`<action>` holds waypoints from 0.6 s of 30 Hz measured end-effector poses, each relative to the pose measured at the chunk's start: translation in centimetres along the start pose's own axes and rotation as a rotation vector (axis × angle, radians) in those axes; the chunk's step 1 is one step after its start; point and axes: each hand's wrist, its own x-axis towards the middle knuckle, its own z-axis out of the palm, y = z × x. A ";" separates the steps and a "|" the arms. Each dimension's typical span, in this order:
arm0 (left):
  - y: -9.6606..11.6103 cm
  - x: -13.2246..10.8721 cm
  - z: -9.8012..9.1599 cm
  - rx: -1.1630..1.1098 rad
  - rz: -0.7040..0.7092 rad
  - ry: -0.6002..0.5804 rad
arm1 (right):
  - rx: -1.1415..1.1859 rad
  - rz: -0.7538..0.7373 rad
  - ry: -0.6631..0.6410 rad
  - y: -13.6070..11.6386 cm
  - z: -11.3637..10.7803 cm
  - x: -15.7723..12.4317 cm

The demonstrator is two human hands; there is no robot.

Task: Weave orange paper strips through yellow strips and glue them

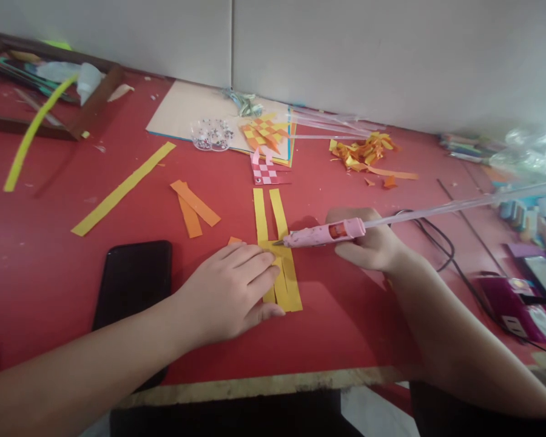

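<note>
My left hand (230,291) lies flat, fingers together, pressing on yellow paper strips (273,224) laid lengthwise on the red table (346,315). An orange strip end (235,241) peeks out just above its fingers. My right hand (368,243) grips a pink glue gun (323,233) with a long clear glue stick (459,203) trailing out its back. The gun's nozzle touches the yellow strips right beside my left fingertips.
A black phone (134,285) lies left of my left arm. Loose orange strips (193,206) and a long yellow strip (122,188) lie further left. Woven paper pieces (264,135), a bead dish (212,133), orange scraps (366,152), a cable (437,243) and a purple box (519,303) surround the work.
</note>
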 end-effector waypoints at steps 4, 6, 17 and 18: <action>0.0 0.0 0.0 -0.003 0.004 0.000 | -0.013 -0.042 0.006 -0.1 -0.1 0.1; 0.0 0.1 0.0 -0.002 0.007 0.000 | -0.010 -0.048 -0.007 -0.2 -0.1 0.1; -0.1 -0.1 0.1 -0.020 -0.008 -0.047 | -0.196 -0.004 -0.140 -2.1 -1.5 1.4; -0.1 -0.1 0.1 -0.025 -0.012 -0.053 | -0.212 -0.003 -0.166 -2.4 -1.8 1.7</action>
